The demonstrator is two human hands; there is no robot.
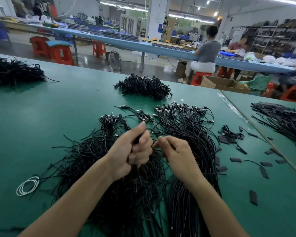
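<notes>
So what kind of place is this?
Most likely a cable-assembly factory: heaps of black cables cover the green table, the left hand grips a bunch, and other workers sit at a long blue bench behind.

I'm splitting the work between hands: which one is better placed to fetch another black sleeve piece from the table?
Right. The sleeve pieces lie nearest the right hand, while the left hand grips the cable bundle. The right seems to pinch only a cable end.
</notes>
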